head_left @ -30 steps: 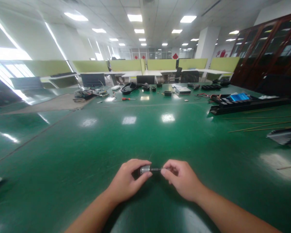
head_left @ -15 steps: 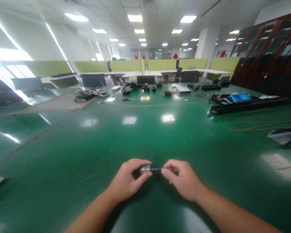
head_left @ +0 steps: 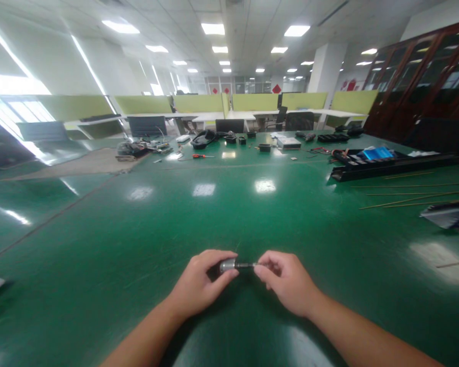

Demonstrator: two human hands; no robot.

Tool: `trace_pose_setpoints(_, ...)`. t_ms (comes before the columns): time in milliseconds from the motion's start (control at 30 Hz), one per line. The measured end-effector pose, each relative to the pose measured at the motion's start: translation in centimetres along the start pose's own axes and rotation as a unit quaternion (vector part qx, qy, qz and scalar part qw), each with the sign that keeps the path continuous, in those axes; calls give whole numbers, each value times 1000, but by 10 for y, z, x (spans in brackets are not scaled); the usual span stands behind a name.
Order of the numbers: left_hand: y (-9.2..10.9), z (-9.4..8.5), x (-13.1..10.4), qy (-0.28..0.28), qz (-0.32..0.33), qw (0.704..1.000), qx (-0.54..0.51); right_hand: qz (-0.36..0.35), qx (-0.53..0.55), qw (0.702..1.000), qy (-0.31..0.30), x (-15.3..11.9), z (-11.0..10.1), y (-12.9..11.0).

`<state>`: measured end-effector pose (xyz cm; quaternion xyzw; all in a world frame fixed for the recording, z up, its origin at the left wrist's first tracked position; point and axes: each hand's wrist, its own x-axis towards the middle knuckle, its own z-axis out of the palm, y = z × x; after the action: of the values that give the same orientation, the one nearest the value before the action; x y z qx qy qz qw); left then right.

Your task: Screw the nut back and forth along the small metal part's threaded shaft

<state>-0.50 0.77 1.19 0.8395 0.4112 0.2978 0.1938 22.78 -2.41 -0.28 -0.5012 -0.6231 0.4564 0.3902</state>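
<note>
Low in the middle of the head view, my left hand (head_left: 204,280) grips a short silver metal cylinder (head_left: 228,265) between thumb and fingers. A thin dark shaft (head_left: 245,265) runs from the cylinder's right end to my right hand (head_left: 286,280). The thumb and fingertips of my right hand pinch the far end of this shaft, and they hide its tip. Both hands are just above the green tabletop (head_left: 229,219), a short gap apart.
An orange screwdriver (head_left: 201,156) lies further back, near a black headset-like item (head_left: 204,138) and small black boxes. Electronic parts (head_left: 143,148) sit at back left. On the right are a black channel (head_left: 390,165), a blue object (head_left: 378,153) and thin rods (head_left: 416,196).
My left hand and the cylinder have shifted very slightly left. My right hand is nearly unchanged, still pinching the shaft.
</note>
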Motion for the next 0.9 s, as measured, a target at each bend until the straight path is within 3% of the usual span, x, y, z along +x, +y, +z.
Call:
trace_pose_setpoints(467, -1, -2, 1, 28, 2, 1000, 11, -2, 47, 999, 0, 0, -3, 2)
trace_pose_setpoints(667, -5, -4, 4, 92, -87, 991, -44, -14, 74, 997, -8, 0, -2, 4)
trace_pose_setpoints(800, -11, 0, 11, 179, -202, 937, -222, -9, 84, 996, -9, 1, 0, 5)
trace_pose_setpoints(900, -12, -1, 16, 247, -253, 889, -292, -5, 82, 997, -13, 2, 1, 5)
